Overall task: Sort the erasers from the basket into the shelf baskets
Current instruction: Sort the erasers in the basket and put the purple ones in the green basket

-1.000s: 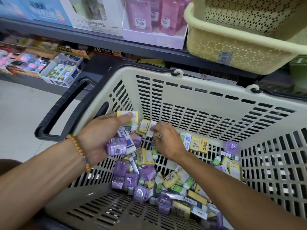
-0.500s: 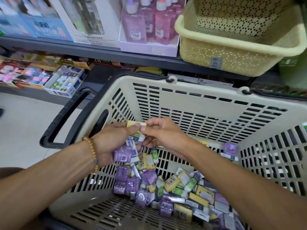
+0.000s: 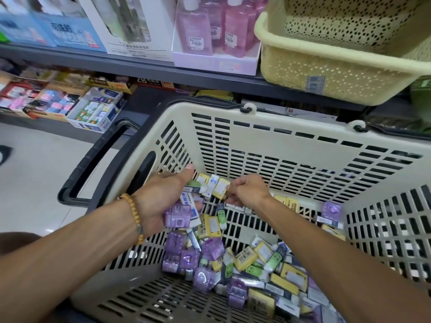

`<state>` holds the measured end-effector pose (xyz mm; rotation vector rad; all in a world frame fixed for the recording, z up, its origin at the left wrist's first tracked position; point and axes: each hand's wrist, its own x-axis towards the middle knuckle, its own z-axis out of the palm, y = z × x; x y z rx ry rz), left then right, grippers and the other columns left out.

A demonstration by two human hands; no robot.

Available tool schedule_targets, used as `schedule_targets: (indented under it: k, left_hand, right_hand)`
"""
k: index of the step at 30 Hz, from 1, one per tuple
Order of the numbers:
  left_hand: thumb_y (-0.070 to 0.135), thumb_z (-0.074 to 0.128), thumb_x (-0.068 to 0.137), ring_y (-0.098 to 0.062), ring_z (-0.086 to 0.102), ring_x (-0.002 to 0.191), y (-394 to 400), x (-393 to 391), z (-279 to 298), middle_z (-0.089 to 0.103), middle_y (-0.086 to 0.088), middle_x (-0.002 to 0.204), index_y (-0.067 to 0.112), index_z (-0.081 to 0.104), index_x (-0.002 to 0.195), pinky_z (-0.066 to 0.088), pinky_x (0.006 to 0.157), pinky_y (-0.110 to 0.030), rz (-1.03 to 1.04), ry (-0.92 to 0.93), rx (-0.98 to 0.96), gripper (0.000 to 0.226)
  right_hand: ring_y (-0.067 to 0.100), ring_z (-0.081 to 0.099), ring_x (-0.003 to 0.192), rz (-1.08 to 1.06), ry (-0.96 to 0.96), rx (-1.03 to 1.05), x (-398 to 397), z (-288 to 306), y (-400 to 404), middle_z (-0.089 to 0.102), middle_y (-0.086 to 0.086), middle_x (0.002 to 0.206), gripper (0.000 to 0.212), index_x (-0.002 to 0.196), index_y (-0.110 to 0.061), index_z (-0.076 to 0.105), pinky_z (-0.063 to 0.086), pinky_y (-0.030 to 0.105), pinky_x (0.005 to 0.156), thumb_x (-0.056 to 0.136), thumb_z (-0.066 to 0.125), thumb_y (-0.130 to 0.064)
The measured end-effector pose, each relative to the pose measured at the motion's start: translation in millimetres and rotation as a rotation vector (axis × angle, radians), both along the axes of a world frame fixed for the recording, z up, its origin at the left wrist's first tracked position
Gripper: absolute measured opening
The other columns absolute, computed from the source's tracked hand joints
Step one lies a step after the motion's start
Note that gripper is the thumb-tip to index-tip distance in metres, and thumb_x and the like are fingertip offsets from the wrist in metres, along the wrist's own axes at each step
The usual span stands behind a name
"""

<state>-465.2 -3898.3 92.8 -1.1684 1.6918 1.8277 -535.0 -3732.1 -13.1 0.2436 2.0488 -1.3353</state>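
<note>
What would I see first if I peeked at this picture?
First, the big cream basket in the middle, with a heap of small purple and yellow erasers at its bottom. Above the heap, the left hand holds a bunch of erasers, and the right hand pinches a yellow one beside it. Up on the shelf at the top right sits a pale yellow basket.

the big basket (image 3: 291, 145) is cream with rows of dark slots and a black handle (image 3: 93, 169). the erasers (image 3: 233, 259) in it are purple, yellow, green and white. the shelf basket (image 3: 331, 73) is pale yellow with little dots all over. the bottles (image 3: 217, 26) are pink. the bead bracelet (image 3: 135, 217) is tan. the floor (image 3: 35, 164) is pale grey.
</note>
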Motion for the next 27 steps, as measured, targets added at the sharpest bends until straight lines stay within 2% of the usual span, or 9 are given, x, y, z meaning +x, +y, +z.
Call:
schedule_targets:
  k: [2,4,7,12,15,19,22,25,27]
  left_hand:
    - [0.040,0.063,0.089,-0.025,0.073,0.061,4.5,-1.8,-0.9,0.075,-0.017,0.081,0.004,0.057,0.116,0.055,0.047,-0.033,-0.013,-0.010,-0.015,0.045]
    - [0.038,0.061,0.091,-0.021,0.071,0.054,10.5,-5.3,-1.7,0.074,-0.014,0.077,0.003,0.061,0.107,0.055,0.047,-0.032,-0.031,0.000,-0.028,0.039]
    - [0.039,0.059,0.092,-0.016,0.068,0.052,21.7,-12.3,-2.3,0.071,-0.014,0.088,0.003,0.060,0.111,0.053,0.048,-0.027,-0.102,0.036,-0.028,0.041]
    - [0.034,0.068,0.086,-0.014,0.067,0.055,31.6,-13.7,-1.8,0.071,-0.007,0.070,0.005,0.064,0.106,0.052,0.046,-0.023,-0.176,0.020,0.061,0.035]
    - [0.010,0.069,0.082,-0.015,0.062,0.059,27.9,-11.0,-0.5,0.063,-0.008,0.079,0.002,0.064,0.107,0.051,0.048,-0.026,-0.261,-0.044,0.146,0.027]
    - [-0.021,0.048,0.080,-0.022,0.066,0.079,25.6,-5.4,-0.6,0.059,-0.019,0.103,0.001,0.056,0.105,0.056,0.047,-0.027,-0.202,-0.054,0.146,0.034]
    - [-0.018,0.053,0.085,-0.027,0.071,0.089,25.0,-0.7,-2.0,0.064,-0.022,0.110,0.001,0.053,0.113,0.061,0.066,-0.037,-0.224,-0.028,0.120,0.034]
    - [-0.013,0.061,0.081,-0.029,0.072,0.092,23.6,1.9,-2.5,0.071,-0.021,0.101,-0.001,0.055,0.114,0.060,0.077,-0.039,-0.265,-0.012,0.085,0.036]
    - [-0.009,0.064,0.080,-0.030,0.071,0.094,24.3,1.5,-0.8,0.073,-0.020,0.097,-0.002,0.058,0.109,0.059,0.082,-0.041,-0.290,-0.012,0.075,0.030]
  right_hand:
    - [0.017,0.066,0.059,0.024,0.094,0.059,2.9,6.8,3.1,0.072,0.013,0.075,0.018,0.086,0.000,0.072,0.057,0.033,0.061,0.094,0.057,-0.007]
    - [0.016,0.064,0.059,0.042,0.153,0.001,5.5,20.3,10.8,0.071,0.009,0.076,0.030,0.089,-0.001,0.072,0.056,0.035,0.061,0.098,0.055,-0.024]
    - [0.015,0.065,0.063,0.160,-0.013,-0.264,8.7,46.0,16.0,0.072,0.006,0.078,0.041,0.092,-0.008,0.072,0.052,0.026,0.056,0.094,0.058,-0.046]
    - [0.013,0.062,0.061,0.209,-0.120,-0.380,11.6,57.6,10.1,0.070,0.010,0.077,0.018,0.096,-0.007,0.065,0.051,0.024,0.057,0.096,0.060,-0.024]
    - [0.015,0.062,0.055,0.139,-0.199,-0.385,8.8,53.0,25.7,0.067,0.007,0.070,0.019,0.103,-0.006,0.062,0.051,0.024,0.052,0.099,0.054,-0.023]
    - [0.011,0.056,0.047,0.039,-0.074,-0.118,4.6,31.3,40.7,0.063,0.007,0.064,0.014,0.087,-0.002,0.065,0.047,0.023,0.048,0.094,0.064,-0.015]
    - [0.011,0.058,0.046,0.038,-0.091,-0.028,5.8,17.0,30.8,0.064,0.010,0.065,0.012,0.091,0.003,0.067,0.049,0.022,0.046,0.093,0.064,-0.009]
    - [0.012,0.066,0.054,0.039,-0.100,0.003,7.6,10.3,17.9,0.070,0.015,0.084,0.019,0.114,0.002,0.061,0.056,0.028,0.060,0.097,0.055,-0.001]
    - [0.015,0.067,0.061,0.087,0.000,0.070,7.8,10.8,17.2,0.069,0.013,0.096,0.026,0.124,-0.002,0.056,0.057,0.030,0.063,0.098,0.051,-0.002]
